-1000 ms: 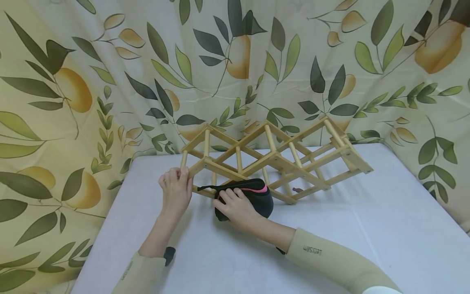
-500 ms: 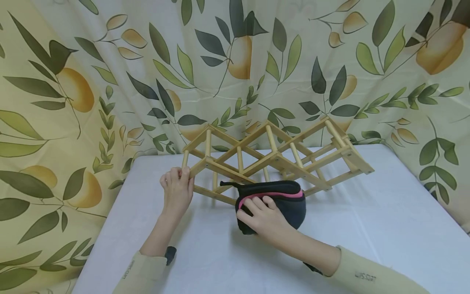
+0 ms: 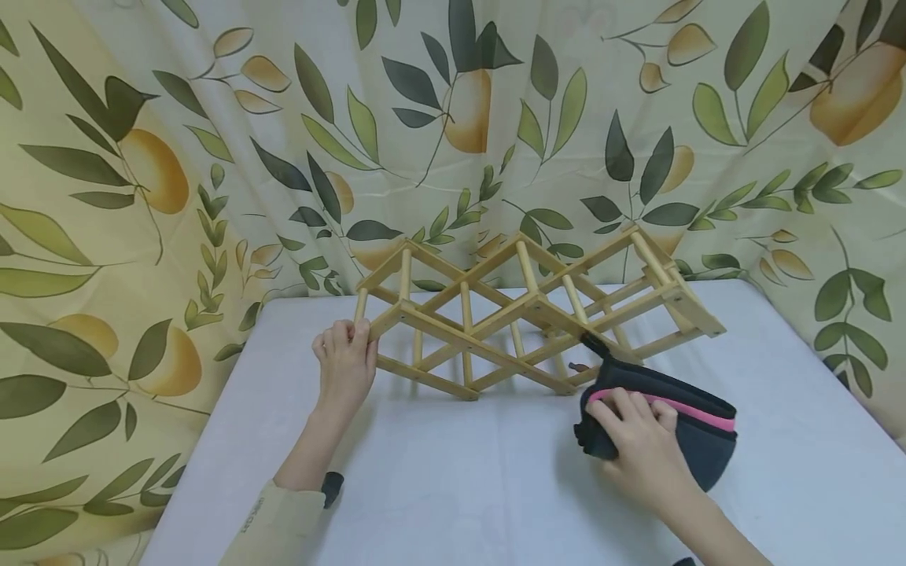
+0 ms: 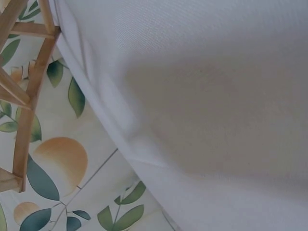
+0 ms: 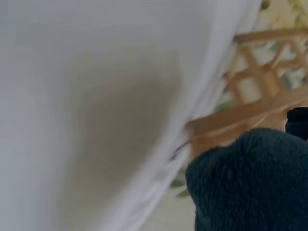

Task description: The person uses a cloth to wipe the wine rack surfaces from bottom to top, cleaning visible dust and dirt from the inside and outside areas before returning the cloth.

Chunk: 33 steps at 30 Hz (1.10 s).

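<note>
A black pouch (image 3: 697,448) with a pink band along its opening and a short loop at one end is held by my right hand (image 3: 647,448), its fingers curled over the band. In the right wrist view the dark fuzzy pouch (image 5: 245,178) fills the lower right; the hand is not visible there. At its left end, a wooden accordion-style wine rack (image 3: 460,339) is gripped by my left hand (image 3: 345,365). The rack stands unfolded across the back of the table. The pouch is in front of the rack's right part; its loop overlaps the rack in view.
White cloth covers the table (image 3: 460,487). A small dark reddish thing (image 3: 578,367) lies beneath the rack. Behind the table hangs a leaf-and-fruit patterned curtain (image 3: 566,157). A black band (image 3: 333,487) shows at the left wrist.
My right hand has carried the pouch rightward along the front of the rack, and the pouch has turned so its right end dips. My left hand stays on the rack's left end.
</note>
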Each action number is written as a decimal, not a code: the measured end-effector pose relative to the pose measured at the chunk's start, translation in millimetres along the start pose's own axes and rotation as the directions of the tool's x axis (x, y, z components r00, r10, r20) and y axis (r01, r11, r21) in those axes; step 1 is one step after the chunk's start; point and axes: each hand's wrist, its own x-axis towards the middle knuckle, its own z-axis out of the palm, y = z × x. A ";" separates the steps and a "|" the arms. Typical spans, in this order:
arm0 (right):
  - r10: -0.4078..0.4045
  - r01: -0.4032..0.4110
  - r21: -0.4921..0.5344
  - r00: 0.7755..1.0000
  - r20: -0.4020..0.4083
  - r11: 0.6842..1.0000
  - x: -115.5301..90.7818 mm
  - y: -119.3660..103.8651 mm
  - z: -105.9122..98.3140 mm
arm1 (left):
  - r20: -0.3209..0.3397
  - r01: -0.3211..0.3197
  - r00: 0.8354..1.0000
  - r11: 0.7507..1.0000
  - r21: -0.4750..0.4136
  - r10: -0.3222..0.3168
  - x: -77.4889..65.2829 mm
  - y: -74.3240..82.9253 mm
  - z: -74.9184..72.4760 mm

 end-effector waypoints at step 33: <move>0.294 -0.177 -0.281 0.837 0.462 0.943 -41.9 65.9 18.7 | 0.033 -0.014 0.999 0.999 0.039 0.013 2.3 1.8 -0.6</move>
